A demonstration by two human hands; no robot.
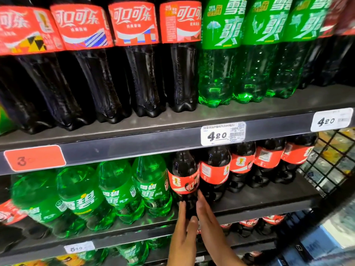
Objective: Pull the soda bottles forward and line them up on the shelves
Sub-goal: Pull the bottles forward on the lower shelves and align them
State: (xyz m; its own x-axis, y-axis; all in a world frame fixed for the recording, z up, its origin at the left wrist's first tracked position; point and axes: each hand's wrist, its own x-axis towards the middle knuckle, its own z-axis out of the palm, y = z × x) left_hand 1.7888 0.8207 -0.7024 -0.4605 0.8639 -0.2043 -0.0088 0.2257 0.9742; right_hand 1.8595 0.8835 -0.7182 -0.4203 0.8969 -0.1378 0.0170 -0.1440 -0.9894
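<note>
Head view showed dark metal store shelving, blurred toward the edges. On the upper shelf (249, 110) a row of large cola bottles (146, 73) stood to the left and large green soda bottles (217, 73) to the right, all set a little back, so a bare strip ran along the front edge. Its front rail carried a red tag (34, 158) near the left end, a white price tag (222, 134) right of the middle and another white tag (331, 120) at the right end. On the middle shelf (259, 200) small green bottles (119, 192) crowded the left half up to the front edge, while a row of small cola bottles (267, 160) stood farther back on the right half, with bare shelf before them. One cola bottle (183, 179) stood at the front edge near the middle, just beside the last green bottle and ahead of its own row; its cap reached close under the upper rail. The left hand (182, 237) held its base, fingers up the left side and thumb across the front. The right hand (209, 223) lay flat against the bottle's right side, fingers straight. A black wire panel (330, 160) closed the shelf's right end. A small price tag (79, 247) sat on the middle shelf's front rail, and more bottles showed dimly beneath.
</note>
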